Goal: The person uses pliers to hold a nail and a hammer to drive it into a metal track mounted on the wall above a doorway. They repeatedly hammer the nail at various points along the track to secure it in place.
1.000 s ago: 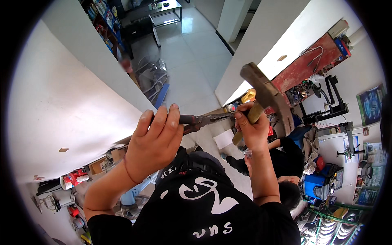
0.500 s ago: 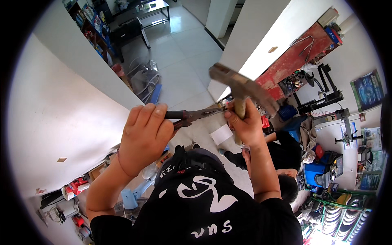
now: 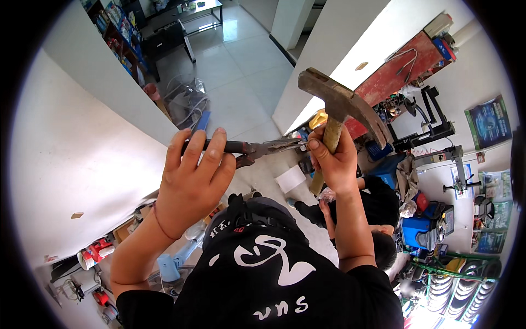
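My left hand (image 3: pixel 192 178) is wrapped round the dark handles of a pair of pliers (image 3: pixel 258 149), whose jaws point right. In my right hand (image 3: pixel 338 167) is a claw hammer (image 3: pixel 345 104), gripped by its worn wooden handle just below the rusty steel head. The head is raised above my fist, and the handle's lower end slants down to the left. The tips of the pliers come close to my right fingers; whether they pinch something small there I cannot make out.
Another person (image 3: pixel 378 205) in black is close by on the right. Behind them are a blue machine (image 3: pixel 430 227), a black-armed machine (image 3: pixel 433 129) and a tire rack (image 3: pixel 455 290). A white wall (image 3: pixel 87 142) is on the left; a white sheet (image 3: pixel 290 179) lies on the floor.
The hammer has risen and moved right, its head now sharper to see. My left fingers have lifted and spread a little on the pliers' handles.
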`<state>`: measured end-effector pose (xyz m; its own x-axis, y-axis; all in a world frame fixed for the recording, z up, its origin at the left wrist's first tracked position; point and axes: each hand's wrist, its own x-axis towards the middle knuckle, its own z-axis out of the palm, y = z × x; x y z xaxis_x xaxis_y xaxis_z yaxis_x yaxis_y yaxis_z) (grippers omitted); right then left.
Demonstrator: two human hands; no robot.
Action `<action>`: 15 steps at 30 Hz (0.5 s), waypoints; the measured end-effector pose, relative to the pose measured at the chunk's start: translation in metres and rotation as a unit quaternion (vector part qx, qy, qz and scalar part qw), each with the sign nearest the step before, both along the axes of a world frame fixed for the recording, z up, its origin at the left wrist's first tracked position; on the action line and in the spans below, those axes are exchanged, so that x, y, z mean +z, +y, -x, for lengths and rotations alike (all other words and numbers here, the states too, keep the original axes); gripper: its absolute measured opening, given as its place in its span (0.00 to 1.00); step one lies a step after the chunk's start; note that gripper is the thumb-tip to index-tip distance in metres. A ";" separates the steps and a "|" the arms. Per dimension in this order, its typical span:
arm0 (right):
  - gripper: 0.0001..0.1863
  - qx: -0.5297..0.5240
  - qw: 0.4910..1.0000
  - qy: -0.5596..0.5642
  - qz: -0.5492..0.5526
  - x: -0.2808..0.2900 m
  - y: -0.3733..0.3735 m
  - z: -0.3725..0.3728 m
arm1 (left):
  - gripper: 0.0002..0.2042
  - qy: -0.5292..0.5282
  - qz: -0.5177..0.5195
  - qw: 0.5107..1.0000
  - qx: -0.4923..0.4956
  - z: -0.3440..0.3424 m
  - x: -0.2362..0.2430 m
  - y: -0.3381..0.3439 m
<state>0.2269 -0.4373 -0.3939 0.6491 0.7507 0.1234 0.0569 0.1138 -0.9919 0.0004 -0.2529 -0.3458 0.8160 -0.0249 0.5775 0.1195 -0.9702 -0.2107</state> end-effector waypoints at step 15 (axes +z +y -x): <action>0.10 -0.006 0.998 -0.045 0.053 -0.007 0.008 -0.004 | 0.11 0.010 0.015 1.000 -0.024 -0.003 -0.007 0.006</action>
